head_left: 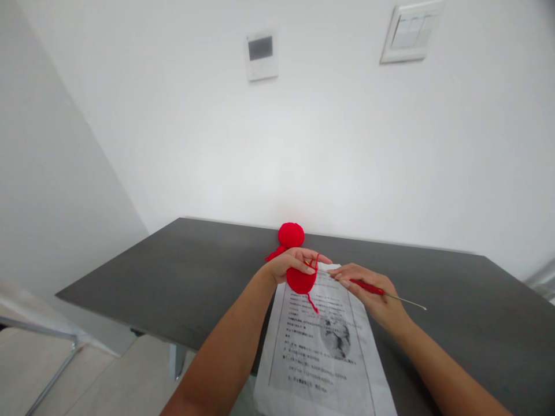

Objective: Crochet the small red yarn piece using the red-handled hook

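My left hand (295,261) pinches a rounded piece of red crochet work (300,281) by its upper edge. A short red yarn tail hangs from the bottom of the piece, and a strand loops up over my left fingers. In my right hand (368,289) is a crochet hook (367,286) with a red handle. Its thin metal shaft reaches left to the edge of the work, while a metal end sticks out to the right behind my hand. Whether the tip sits inside a stitch is too small to tell. A red ball of yarn (291,235) lies just beyond my left hand.
Beneath my hands a printed sheet (321,346) with text and an oval picture lies on the dark grey table (173,277). The white wall behind carries a thermostat-like panel (262,55) and a switch plate (411,32). A metal chair frame (56,370) shows at lower left.
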A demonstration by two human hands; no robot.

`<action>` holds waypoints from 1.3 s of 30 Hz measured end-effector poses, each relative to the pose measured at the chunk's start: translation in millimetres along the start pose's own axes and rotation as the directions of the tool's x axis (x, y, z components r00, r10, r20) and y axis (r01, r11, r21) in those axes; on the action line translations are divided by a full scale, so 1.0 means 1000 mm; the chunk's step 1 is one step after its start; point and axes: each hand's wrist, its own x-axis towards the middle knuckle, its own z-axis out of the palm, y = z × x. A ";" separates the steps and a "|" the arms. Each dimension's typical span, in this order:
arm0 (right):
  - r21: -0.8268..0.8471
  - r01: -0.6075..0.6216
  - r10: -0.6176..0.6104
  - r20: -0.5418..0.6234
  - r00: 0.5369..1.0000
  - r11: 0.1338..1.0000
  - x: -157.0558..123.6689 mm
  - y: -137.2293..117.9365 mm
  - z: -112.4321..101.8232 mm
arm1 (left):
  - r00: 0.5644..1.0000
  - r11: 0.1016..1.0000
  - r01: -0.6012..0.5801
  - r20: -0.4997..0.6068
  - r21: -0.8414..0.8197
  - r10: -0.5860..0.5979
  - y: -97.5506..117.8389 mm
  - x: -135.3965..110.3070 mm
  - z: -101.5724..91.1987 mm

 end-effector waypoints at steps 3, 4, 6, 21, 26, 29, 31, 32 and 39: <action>0.017 -0.027 0.027 0.011 1.000 0.999 0.001 -0.001 -0.001 | 1.000 1.000 -0.011 0.002 0.010 0.011 0.000 0.000 -0.001; 0.028 -0.033 0.033 0.014 0.999 0.999 0.002 -0.002 -0.001 | 1.000 1.000 -0.014 0.002 0.011 0.014 0.000 0.000 -0.001; 0.056 -0.042 0.041 0.008 0.999 0.998 0.003 -0.004 -0.002 | 1.000 1.000 -0.017 -0.008 0.009 0.017 0.000 0.000 -0.001; -0.106 0.009 -0.018 -0.078 0.997 0.994 0.002 0.002 0.005 | 0.983 0.995 -0.064 -0.169 0.073 0.076 -0.002 0.008 0.018; -0.210 0.094 -0.093 0.016 0.996 0.973 0.001 0.005 0.004 | 0.988 0.994 -0.043 -0.143 0.098 0.057 -0.003 0.010 0.020; -0.236 0.079 -0.073 0.031 0.997 0.969 0.001 0.005 0.003 | 0.984 0.986 -0.050 -0.159 0.161 0.075 -0.002 0.009 0.021; -0.237 0.047 -0.043 0.022 0.999 0.970 0.001 0.005 0.003 | 0.978 0.977 -0.066 -0.182 0.202 0.104 -0.001 0.009 0.022; -0.233 0.031 -0.028 0.016 0.999 0.972 0.000 0.006 0.003 | 0.973 0.973 -0.080 -0.193 0.215 0.122 0.000 0.009 0.022; -0.155 -0.087 0.075 -0.084 0.994 0.984 0.000 0.008 0.001 | 0.944 0.961 -0.171 -0.245 0.216 0.223 0.000 0.011 0.021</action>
